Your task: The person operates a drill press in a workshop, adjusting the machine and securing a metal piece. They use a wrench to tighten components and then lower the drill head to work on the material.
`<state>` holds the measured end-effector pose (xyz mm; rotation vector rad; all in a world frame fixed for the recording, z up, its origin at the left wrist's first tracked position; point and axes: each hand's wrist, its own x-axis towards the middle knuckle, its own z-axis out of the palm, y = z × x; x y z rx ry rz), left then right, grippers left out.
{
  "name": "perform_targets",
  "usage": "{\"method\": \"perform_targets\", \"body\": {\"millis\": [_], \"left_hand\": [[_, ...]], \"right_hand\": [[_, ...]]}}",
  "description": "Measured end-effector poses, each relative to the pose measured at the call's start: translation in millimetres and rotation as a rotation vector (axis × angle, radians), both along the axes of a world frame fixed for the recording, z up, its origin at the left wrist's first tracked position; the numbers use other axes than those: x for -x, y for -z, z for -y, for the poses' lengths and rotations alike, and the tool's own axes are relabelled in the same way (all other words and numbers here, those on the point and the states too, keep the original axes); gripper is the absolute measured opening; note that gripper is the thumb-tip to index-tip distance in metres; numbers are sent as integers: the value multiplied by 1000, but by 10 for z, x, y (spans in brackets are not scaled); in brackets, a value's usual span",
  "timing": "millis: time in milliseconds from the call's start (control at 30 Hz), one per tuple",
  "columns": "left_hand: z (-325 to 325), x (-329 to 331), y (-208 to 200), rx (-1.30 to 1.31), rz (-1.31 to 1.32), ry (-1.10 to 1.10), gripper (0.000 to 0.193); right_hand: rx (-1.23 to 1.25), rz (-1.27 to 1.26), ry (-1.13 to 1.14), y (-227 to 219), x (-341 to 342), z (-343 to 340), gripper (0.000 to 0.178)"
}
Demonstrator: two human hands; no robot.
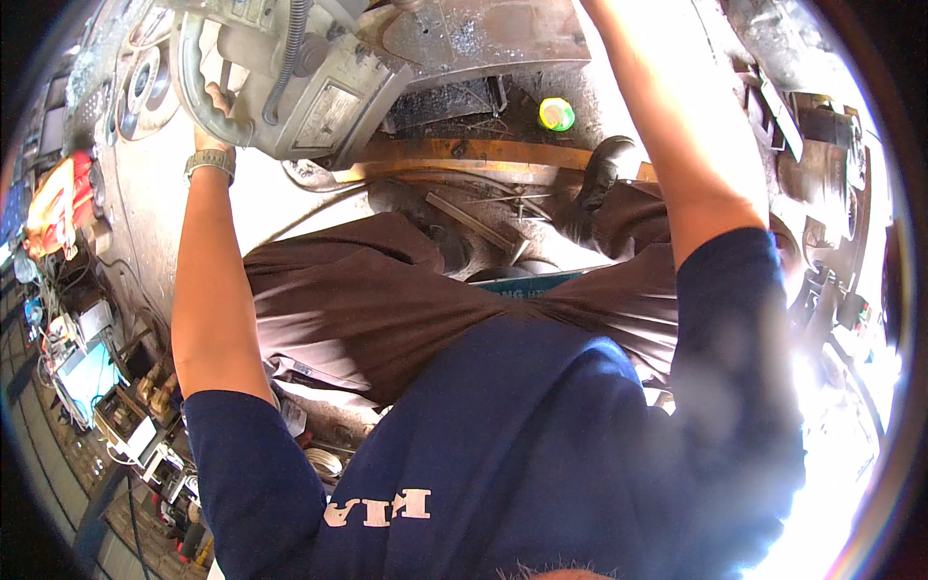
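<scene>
My left hand (205, 138), with a watch (210, 164) on its wrist, is wrapped round the loop handle (191, 72) of a large grey power tool (329, 101). The tool looks like a cut-off saw, with a ribbed grey cord (287, 63) running up its side. Part of it is cut off by the upper edge. My right arm (677, 126) stretches up and forward past the upper edge, so the right hand is out of the picture. Between the arms lies a worn metal base or plate (483, 34), dusty and dark.
Below the metal plate sit a small yellow-green round item (556, 114) and a rusty orange-brown bar (483, 152). My shoes (604, 174) rest near loose metal pieces (474, 222). Tools and cables (97, 377) clutter the left; a cylindrical metal machine part (817, 155) stands right.
</scene>
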<state>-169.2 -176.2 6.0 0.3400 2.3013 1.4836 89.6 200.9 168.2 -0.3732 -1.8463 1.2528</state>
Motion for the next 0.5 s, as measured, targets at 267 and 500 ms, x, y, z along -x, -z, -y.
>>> {"method": "perform_targets", "body": {"millis": [267, 500], "left_hand": [[171, 303, 31, 78, -324, 104, 31], [384, 275, 28, 95, -315, 60, 34]], "right_hand": [[-351, 1521, -543, 2795, -1391, 974, 35], [-438, 1044, -221, 3322, -1289, 1339, 25]]}}
